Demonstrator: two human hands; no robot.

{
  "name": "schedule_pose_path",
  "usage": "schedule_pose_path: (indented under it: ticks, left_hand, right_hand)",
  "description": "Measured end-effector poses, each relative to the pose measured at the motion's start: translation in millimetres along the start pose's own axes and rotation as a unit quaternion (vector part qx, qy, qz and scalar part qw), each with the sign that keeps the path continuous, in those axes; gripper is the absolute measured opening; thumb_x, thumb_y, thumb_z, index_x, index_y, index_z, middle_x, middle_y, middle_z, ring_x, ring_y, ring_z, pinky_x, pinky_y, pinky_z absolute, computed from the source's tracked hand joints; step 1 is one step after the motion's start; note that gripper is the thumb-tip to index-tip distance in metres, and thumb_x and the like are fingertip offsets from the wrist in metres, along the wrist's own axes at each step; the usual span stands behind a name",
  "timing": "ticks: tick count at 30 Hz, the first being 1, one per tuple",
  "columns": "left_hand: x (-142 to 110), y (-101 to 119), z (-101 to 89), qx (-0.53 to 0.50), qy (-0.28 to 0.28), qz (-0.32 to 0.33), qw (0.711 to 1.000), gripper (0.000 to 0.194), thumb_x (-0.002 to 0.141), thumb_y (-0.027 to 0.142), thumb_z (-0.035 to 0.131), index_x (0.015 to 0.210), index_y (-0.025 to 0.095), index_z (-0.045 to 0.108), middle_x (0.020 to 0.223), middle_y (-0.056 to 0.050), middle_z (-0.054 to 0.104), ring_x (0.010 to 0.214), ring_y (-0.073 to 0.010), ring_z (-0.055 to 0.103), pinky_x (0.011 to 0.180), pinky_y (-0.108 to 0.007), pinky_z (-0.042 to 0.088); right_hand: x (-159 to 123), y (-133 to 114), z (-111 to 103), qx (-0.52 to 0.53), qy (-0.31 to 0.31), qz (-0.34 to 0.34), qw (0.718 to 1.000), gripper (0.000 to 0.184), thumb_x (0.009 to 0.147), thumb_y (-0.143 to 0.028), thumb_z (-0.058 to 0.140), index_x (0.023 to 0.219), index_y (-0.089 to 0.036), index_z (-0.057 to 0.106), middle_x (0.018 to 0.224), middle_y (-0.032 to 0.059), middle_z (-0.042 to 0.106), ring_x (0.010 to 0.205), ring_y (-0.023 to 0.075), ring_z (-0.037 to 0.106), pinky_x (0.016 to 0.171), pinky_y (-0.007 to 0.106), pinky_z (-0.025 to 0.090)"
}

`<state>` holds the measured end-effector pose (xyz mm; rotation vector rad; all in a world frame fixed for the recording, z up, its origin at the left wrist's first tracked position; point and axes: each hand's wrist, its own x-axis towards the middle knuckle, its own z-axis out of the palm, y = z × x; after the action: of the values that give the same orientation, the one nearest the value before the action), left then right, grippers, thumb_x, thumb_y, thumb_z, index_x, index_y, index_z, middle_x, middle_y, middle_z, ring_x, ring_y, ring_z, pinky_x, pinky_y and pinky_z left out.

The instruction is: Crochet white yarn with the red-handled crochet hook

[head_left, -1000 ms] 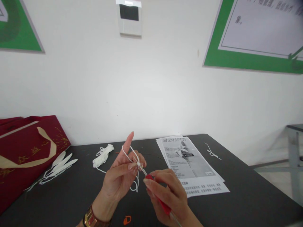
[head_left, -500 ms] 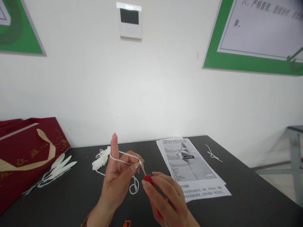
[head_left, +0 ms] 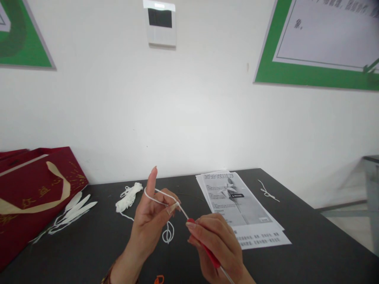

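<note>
White yarn (head_left: 156, 200) loops around the raised index finger of my left hand (head_left: 151, 225). That hand's thumb and fingers pinch the yarn near its working end. My right hand (head_left: 220, 246) is closed around the red handle of a crochet hook (head_left: 211, 252). The hook's thin metal shaft runs up to the pinched yarn and touches it; its tip is too small to make out. A loose curl of yarn hangs below my left fingers. Behind that hand lies a small white yarn skein (head_left: 128, 198), with a strand trailing from it.
At left stand a dark red gift bag (head_left: 38, 189) and several white crocheted petals (head_left: 74, 213). Printed sheets (head_left: 251, 221) lie to the right, beside a short tied piece of white yarn (head_left: 268, 192). An orange item (head_left: 159, 279) sits at the table's (head_left: 310, 244) near edge.
My right hand has moved slightly right with the crochet hook, whose handle now shows more fully. My left hand has shifted a little right, still pinching the yarn.
</note>
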<state>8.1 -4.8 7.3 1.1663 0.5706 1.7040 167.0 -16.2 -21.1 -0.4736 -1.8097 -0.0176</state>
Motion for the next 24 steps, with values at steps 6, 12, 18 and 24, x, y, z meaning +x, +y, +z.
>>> schedule_pose_path:
  ticks: [6, 12, 18, 24]
  left_hand:
    - [1, 0, -0.1, 0.003, -0.004, -0.009, 1.0, 0.083, 0.078, 0.01, 0.065, 0.146, 0.036, 0.025, 0.067, 0.002, 0.062, 0.07, -0.0159, 0.057, 0.061, -0.026, 0.042]
    - [2, 2, 0.2, -0.02, -0.025, -0.04, 0.999, 0.084, 0.078, 0.009, 0.063, 0.147, 0.036, 0.022, 0.065, 0.003, 0.059, 0.069, -0.0157, 0.056, 0.061, -0.026, 0.041]
    - [3, 5, 0.1, -0.046, -0.049, -0.097, 0.993, 0.088, 0.078, 0.009, 0.061, 0.149, 0.034, 0.015, 0.065, 0.003, 0.058, 0.064, -0.0147, 0.054, 0.06, -0.026, 0.039]
    - [3, 6, -0.2, -0.075, -0.079, -0.138, 0.984, 0.089, 0.077, 0.006, 0.059, 0.148, 0.037, 0.015, 0.065, 0.002, 0.058, 0.067, -0.0165, 0.056, 0.061, -0.028, 0.038]
  right_hand:
    - [2, -2, -5, 0.028, 0.006, 0.019, 0.999, 0.04, 0.082, -0.007, 0.059, 0.119, -0.023, 0.059, 0.081, 0.0066, 0.068, 0.068, 0.0193, 0.061, 0.056, 0.032, 0.052]
    - [6, 0, -8, 0.118, 0.039, 0.094, 0.988, 0.032, 0.081, -0.005, 0.058, 0.108, -0.022, 0.064, 0.08, 0.0064, 0.064, 0.068, 0.0185, 0.058, 0.055, 0.032, 0.048]
    - [7, 11, -6, 0.269, 0.106, 0.219, 0.932, 0.014, 0.089, -0.019, 0.056, 0.094, -0.022, 0.069, 0.076, 0.0036, 0.062, 0.065, 0.0156, 0.055, 0.054, 0.03, 0.043]
    - [10, 18, -5, 0.413, 0.138, 0.314, 0.844, 0.015, 0.089, -0.026, 0.059, 0.083, -0.02, 0.07, 0.076, 0.0019, 0.061, 0.054, 0.0093, 0.051, 0.046, 0.023, 0.039]
